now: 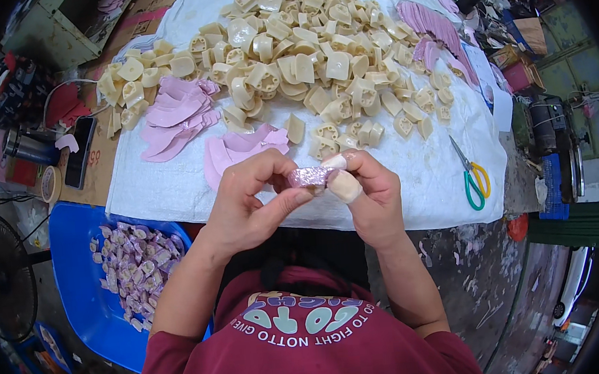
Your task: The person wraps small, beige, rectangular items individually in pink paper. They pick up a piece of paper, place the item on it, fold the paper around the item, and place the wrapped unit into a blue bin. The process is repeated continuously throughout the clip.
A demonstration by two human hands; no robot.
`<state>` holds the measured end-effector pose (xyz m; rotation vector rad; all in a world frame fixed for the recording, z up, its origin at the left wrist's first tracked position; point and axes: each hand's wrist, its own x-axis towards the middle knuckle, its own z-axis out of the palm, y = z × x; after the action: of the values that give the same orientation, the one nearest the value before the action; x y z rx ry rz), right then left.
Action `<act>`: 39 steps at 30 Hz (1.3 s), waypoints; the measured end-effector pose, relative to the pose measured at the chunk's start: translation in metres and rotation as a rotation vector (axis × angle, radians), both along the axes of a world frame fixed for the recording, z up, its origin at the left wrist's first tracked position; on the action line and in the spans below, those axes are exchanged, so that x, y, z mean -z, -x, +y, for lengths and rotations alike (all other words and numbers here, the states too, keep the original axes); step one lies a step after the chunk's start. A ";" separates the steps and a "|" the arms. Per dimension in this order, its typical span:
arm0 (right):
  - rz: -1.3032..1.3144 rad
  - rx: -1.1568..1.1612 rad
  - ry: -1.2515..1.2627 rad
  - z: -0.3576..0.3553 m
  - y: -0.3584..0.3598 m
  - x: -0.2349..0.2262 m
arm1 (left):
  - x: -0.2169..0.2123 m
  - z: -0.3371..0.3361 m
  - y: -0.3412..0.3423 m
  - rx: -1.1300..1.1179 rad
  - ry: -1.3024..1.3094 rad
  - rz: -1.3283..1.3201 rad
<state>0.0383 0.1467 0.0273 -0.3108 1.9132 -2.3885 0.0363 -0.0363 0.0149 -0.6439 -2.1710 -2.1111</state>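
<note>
Both hands, left hand (247, 199) and right hand (371, 191), fingers closed on small glittery lilac covered block (311, 177) above white-clothed worktop (171, 187) edge; loose wrap likely wrinkling or slipping off, piece dropping lapward.

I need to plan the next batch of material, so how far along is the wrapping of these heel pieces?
Done: a blue bin at the person's left holds a layer of glittery purple covered pieces. In hand: the left hand and right hand together press a glittery strip onto one piece. Left: a large heap of bare cream pieces on the white sheet, with pink cut strips beside it. Much appears to remain.
</note>
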 end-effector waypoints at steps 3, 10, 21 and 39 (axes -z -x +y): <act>0.072 -0.043 -0.193 0.013 0.004 0.002 | 0.002 0.001 -0.003 0.060 -0.035 -0.082; 0.218 -0.050 -0.521 0.018 0.013 -0.007 | 0.003 0.010 -0.007 0.050 -0.170 -0.297; -0.213 -0.175 -0.151 0.011 -0.004 0.013 | 0.011 0.017 -0.019 -0.086 -0.372 -0.394; 0.531 -0.134 -0.817 -0.062 0.005 0.025 | 0.014 -0.165 -0.127 -0.761 0.429 -0.568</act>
<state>0.0331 0.0846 0.0024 -1.0129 2.7542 -1.3288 0.1637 -0.2017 0.0012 0.7832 -2.5496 -1.5242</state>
